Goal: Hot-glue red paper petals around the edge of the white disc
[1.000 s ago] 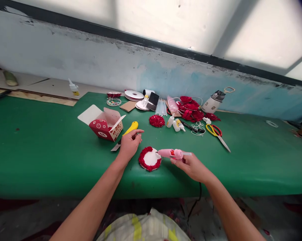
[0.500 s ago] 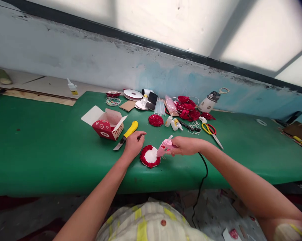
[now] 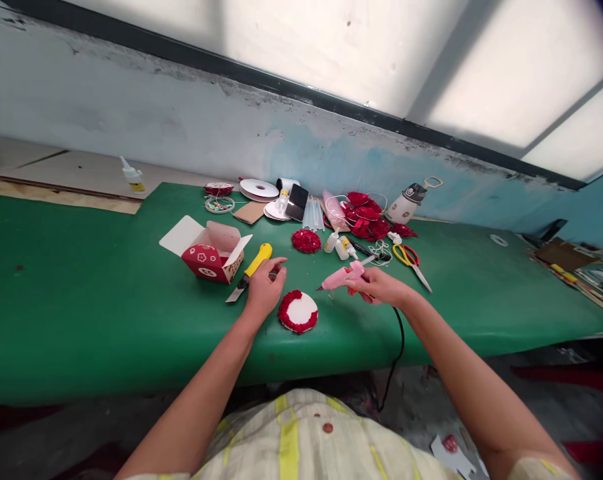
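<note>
My right hand [image 3: 379, 285] is closed around the handle of a pink hot glue gun [image 3: 342, 277], a glue stick poking from its back. The nozzle points left, above the table and apart from the work. Below it lies a white disc [image 3: 302, 309] with dark red ruffled trim [image 3: 286, 319] around most of its edge; the upper right rim is bare. My left hand [image 3: 266, 287] rests up and left of the disc, fingers loosely bent and apart, with nothing visible in them. Just beside it lies a yellow-handled utility knife [image 3: 258, 260], blade toward me.
An open red-and-white box [image 3: 209, 261] stands at left. Behind the disc are a red sequined round [image 3: 306, 241], glue bottles [image 3: 342, 248], a phone [image 3: 297, 202], glue sticks [image 3: 313, 213], a ribbon spool [image 3: 258, 189], a red pile [image 3: 366, 217], scissors [image 3: 412, 265] and a bottle [image 3: 405, 203].
My right hand has lifted the glue gun off the disc's right edge, up and to the right, turning the nozzle leftward. My left hand's fingers have loosened. The view has shifted slightly.
</note>
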The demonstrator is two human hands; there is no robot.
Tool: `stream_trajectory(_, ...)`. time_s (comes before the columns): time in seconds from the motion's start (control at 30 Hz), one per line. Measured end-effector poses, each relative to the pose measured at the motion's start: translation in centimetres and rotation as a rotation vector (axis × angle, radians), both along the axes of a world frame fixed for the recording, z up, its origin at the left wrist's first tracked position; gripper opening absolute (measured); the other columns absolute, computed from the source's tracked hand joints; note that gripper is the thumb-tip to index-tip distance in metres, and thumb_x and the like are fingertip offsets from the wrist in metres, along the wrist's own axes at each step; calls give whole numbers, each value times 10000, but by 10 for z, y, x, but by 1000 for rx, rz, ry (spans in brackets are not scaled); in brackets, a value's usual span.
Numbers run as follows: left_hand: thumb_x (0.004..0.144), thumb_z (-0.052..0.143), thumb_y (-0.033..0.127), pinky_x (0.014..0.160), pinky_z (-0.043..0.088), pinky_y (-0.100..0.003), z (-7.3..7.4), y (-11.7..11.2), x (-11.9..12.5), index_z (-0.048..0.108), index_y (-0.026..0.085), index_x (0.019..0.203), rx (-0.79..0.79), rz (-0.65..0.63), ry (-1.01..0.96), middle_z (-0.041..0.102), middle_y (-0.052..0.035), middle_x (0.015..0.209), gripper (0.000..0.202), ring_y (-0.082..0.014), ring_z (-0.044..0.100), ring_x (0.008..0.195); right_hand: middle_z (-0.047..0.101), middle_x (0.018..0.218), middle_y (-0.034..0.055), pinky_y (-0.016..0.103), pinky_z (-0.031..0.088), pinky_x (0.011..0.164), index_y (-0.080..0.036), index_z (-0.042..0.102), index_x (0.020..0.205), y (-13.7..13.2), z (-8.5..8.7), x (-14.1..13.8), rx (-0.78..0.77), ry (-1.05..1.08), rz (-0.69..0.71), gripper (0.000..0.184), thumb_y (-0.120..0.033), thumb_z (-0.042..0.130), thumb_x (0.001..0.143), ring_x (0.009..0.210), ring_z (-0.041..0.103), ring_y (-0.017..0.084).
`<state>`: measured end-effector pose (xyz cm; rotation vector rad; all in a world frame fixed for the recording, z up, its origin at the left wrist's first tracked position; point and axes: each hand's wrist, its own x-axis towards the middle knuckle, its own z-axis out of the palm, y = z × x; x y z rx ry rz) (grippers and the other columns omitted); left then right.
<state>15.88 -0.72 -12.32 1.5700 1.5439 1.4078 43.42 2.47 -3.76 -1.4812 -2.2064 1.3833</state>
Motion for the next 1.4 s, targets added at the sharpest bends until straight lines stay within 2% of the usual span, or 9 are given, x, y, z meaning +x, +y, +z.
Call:
stream_trajectory(0.1,813,576,311,762,530,-299,7,-7,-1,599,179,1191,-12,-150,9,635,-86,1043,401,-203,622,966,507,489,-10,222,333,427,-113,650,828,-19,-12,11,30,120,-134,518,-608,504,862,441,442,101)
stream_trajectory(0.23,757,673,352,995,457,-401,20,-33,-11,374,281,1440,-135,-482,172,498,-101,1390,749,-274,485,1265,520,525,6,227,329,421,-117,643,836,-41,-33,17,44,239,-260,549,-636,465,865,464,476,116)
stream_trajectory(0.4,657,770,364,1084,354,-500,23,-56,-21,350,286,1463,-202,-529,344,419,-114,1476,912,-348,389,1340,605,657,56,239,375,462,-115,669,794,-53,-51,22,44,300,-283,516,-617,554,823,540,517,126)
stream_trajectory(0.57,774,665,379,1051,414,-450,15,-51,-24,434,239,1411,-209,-453,75,545,-120,1374,691,-284,508,1257,592,705,41,248,361,452,-125,695,847,-52,-60,25,59,296,-264,506,-615,580,802,532,457,115)
stream_trajectory(0.67,814,611,415,925,519,-389,11,-46,-26,644,176,1148,-187,-279,-137,686,-118,1145,412,-246,645,1044,536,659,12,246,323,431,-120,687,885,-48,-61,22,59,278,-217,491,-593,588,804,497,388,99)
stream_trajectory(0.77,818,585,453,806,562,-366,7,-44,-25,690,155,870,-179,-112,-166,725,-95,898,320,-215,678,824,480,596,-21,248,338,466,-130,679,912,-42,-55,14,88,267,-141,434,-544,628,790,521,387,109)
stream_trajectory(0.9,806,589,452,728,566,-330,4,-48,-24,683,155,850,-155,-17,-144,710,-66,751,315,-193,663,730,532,682,-14,264,387,581,-159,650,812,-28,-43,5,147,278,-8,315,-465,688,748,638,436,132)
stream_trajectory(1.13,838,556,432,673,541,-275,7,-59,-33,694,160,836,-119,112,-67,689,-41,704,305,-165,639,670,527,698,-20,255,356,575,-156,627,814,0,-33,9,141,252,142,288,-430,682,746,630,435,129)
stream_trajectory(1.4,835,577,381,861,505,-323,13,-56,-66,690,172,946,-40,328,61,694,-66,923,262,-206,645,878,596,789,24,280,406,627,-136,648,942,2,-53,13,104,243,223,302,-401,633,797,683,491,154)
